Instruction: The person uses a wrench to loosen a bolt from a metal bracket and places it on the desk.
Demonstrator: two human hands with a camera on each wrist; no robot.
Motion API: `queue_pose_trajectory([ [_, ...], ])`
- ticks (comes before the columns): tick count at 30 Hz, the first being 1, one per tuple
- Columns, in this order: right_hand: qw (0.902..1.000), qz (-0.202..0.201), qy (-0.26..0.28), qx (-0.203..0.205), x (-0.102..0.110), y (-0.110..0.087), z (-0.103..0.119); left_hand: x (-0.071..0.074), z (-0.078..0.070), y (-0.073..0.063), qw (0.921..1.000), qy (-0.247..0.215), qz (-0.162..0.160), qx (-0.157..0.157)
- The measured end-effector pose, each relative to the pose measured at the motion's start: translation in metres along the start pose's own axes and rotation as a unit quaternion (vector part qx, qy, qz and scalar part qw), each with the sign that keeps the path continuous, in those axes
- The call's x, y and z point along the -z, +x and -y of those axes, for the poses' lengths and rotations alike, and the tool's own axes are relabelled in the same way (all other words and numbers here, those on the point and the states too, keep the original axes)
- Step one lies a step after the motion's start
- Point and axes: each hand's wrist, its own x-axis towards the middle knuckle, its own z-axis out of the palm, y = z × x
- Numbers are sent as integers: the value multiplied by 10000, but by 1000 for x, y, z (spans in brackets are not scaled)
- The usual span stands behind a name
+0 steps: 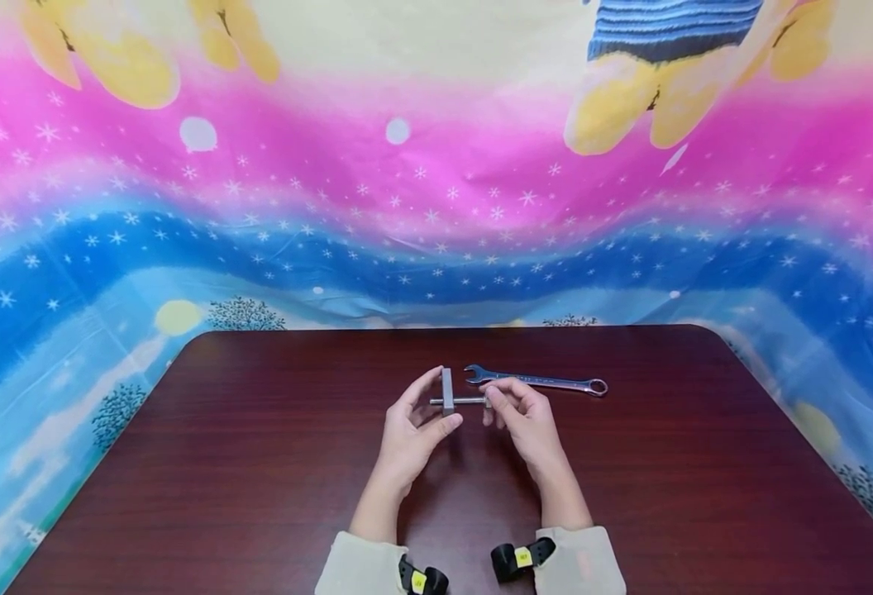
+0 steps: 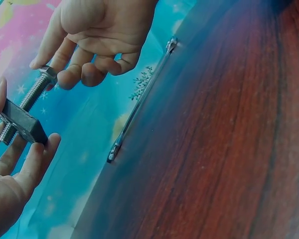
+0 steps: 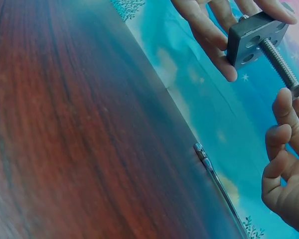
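Observation:
My left hand [image 1: 409, 435] grips a small grey metal block [image 1: 447, 392] by its edges, above the table. A long threaded hex bolt [image 1: 470, 401] runs through the block, and its tip sticks out on the left side. The fingers and thumb of my right hand [image 1: 529, 421] pinch the bolt's hex head [image 2: 48, 74]. In the right wrist view, several round holes show in the face of the block [image 3: 254, 40] around the bolt. Behind my right hand, a combination wrench [image 1: 548, 381] lies on the table, its open end to the left.
The dark red wooden table [image 1: 258, 463] has rounded far corners. A colourful printed cloth [image 1: 436, 207] hangs right behind its far edge and along both sides. Each wrist wears a black strapped camera [image 1: 511, 562] over a light sleeve [image 1: 581, 562].

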Motion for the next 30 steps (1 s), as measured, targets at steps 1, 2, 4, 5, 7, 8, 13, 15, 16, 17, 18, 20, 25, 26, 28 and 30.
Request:
queue_pose_trajectory([
  [1,10000,-8,-15,-23,0,0,0,0,0,0,10000,3,-4,13],
  [2,10000,-16,-17,-30,0,0,0,0,0,0,10000,8,-12,33],
  [4,10000,-10,6,9,0,0,0,0,0,0,10000,3,-18,48],
  [5,10000,0,8,36,0,0,0,0,0,0,10000,-2,-41,45],
  [7,9999,91,19,143,0,0,0,0,0,0,9999,-13,-98,57],
  [8,9997,153,11,207,0,0,0,0,0,0,9999,-10,-129,60],
  [13,9985,382,-44,386,0,-1,-1,1,-1,0,9997,27,-216,80],
  [15,9988,362,-3,330,0,-1,-1,1,-1,0,9997,23,-213,77],
  [16,9990,339,29,283,0,-1,-1,1,-1,0,9997,18,-211,80],
  [17,9992,306,70,238,0,-1,-1,1,-1,0,9998,6,-206,75],
  [18,9994,270,97,183,0,-1,0,1,-2,0,9998,-1,-201,78],
  [20,9996,206,133,110,0,0,0,1,-2,0,9998,-19,-170,89],
  [25,9999,-47,99,14,-2,0,0,0,-1,0,9999,-34,-50,109],
  [26,9999,-91,94,2,-2,1,0,0,-1,0,9999,-39,-34,109],
  [28,9999,-123,92,16,-2,1,0,0,-1,0,9999,-50,-19,96],
  [30,9999,-88,110,72,-2,1,-1,0,-1,0,9999,-67,-55,85],
])
